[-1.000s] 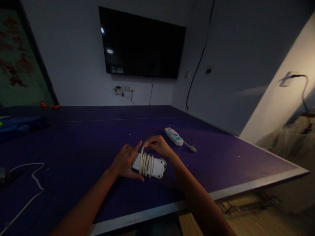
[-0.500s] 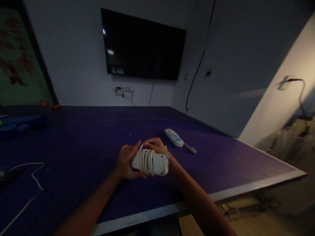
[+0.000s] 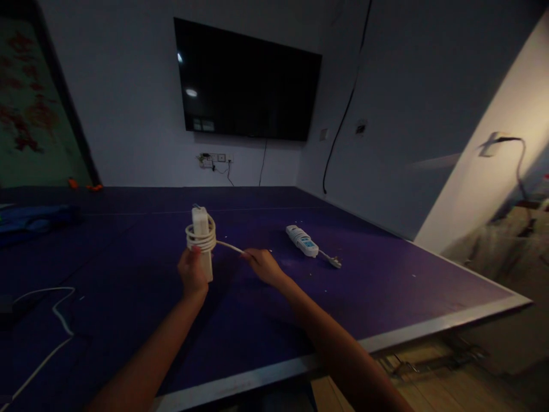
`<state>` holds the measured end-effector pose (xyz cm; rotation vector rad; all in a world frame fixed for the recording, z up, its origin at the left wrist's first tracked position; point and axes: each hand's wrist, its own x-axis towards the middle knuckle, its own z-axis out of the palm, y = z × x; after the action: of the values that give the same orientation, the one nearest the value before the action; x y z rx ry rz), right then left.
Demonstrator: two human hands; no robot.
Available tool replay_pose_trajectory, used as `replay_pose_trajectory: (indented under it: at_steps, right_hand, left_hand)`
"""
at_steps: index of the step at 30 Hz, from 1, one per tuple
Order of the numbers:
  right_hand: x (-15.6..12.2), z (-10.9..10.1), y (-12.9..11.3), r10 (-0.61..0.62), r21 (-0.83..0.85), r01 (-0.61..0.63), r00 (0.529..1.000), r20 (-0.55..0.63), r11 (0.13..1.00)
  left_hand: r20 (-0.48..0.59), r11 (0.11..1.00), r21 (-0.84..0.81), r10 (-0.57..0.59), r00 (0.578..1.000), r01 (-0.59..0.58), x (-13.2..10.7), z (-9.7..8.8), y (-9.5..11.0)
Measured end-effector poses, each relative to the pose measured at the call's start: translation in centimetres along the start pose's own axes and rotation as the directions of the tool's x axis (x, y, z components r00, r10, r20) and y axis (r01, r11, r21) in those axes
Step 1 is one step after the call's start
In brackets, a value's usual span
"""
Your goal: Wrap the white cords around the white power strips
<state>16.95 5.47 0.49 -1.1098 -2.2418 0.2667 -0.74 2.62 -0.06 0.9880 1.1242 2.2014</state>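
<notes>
My left hand (image 3: pixel 194 273) is closed round a white power strip (image 3: pixel 206 266), held nearly upright above the purple table. Several turns of its white cord (image 3: pixel 201 239) wrap round the strip's upper half. A stretch of that cord runs taut to the right, where my right hand (image 3: pixel 262 265) pinches it. Beyond my right hand lies a second white power strip (image 3: pixel 307 246) with blue markings; its own cord is wound round it and its plug (image 3: pixel 334 262) points toward the front right.
The purple table (image 3: pixel 377 286) has a pale front edge. A loose white cable (image 3: pixel 60 312) curves across its left side, near blue cloth (image 3: pixel 38 218). Small orange things (image 3: pixel 93 187) sit at the back left. A large screen (image 3: pixel 249 80) hangs on the wall.
The held power strip has swung from lying sideways to upright and moved left with my left hand. My right hand has drawn a length of cord out to the right.
</notes>
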Motion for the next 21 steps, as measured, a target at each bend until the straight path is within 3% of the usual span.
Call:
replay_pose_trajectory:
  at_steps: [2, 4, 7, 12, 16, 21]
  right_hand:
    - [-0.1, 0.3, -1.0, 0.002, -0.133, 0.006, 0.998, 0.060, 0.991]
    - [-0.2, 0.6, -2.0, 0.026, -0.260, -0.002, 0.996, 0.089, 0.966]
    - [-0.4, 0.5, -3.0, 0.044, -0.360, -0.021, 0.997, 0.056, 0.933]
    - [-1.1, -0.3, -3.7, -0.015, -0.459, 0.025, 1.000, 0.026, 0.888]
    - [-1.6, -0.4, -4.1, -0.067, -0.499, 0.097, 0.995, 0.077, 0.861]
    - [-1.8, -0.3, -4.1, -0.128, -0.494, 0.169, 0.985, 0.115, 0.853]
  left_hand:
    - [-0.090, 0.997, 0.017, -0.068, 0.994, 0.070, 0.8, -0.1, -0.3]
    - [-0.112, 0.997, 0.070, -0.037, 0.993, 0.045, 1.1, -0.2, -0.4]
    - [-0.045, 0.982, 0.186, 0.039, 0.998, -0.030, 1.0, -0.3, -0.3]
    - [0.079, 0.901, 0.423, 0.065, 0.995, -0.092, 0.3, -0.4, -0.3]
    - [0.160, 0.763, 0.621, 0.101, 0.982, -0.180, -0.2, -0.3, -0.3]
    - [0.346, 0.468, 0.813, 0.089, 0.934, -0.346, -0.2, -0.4, 0.3]
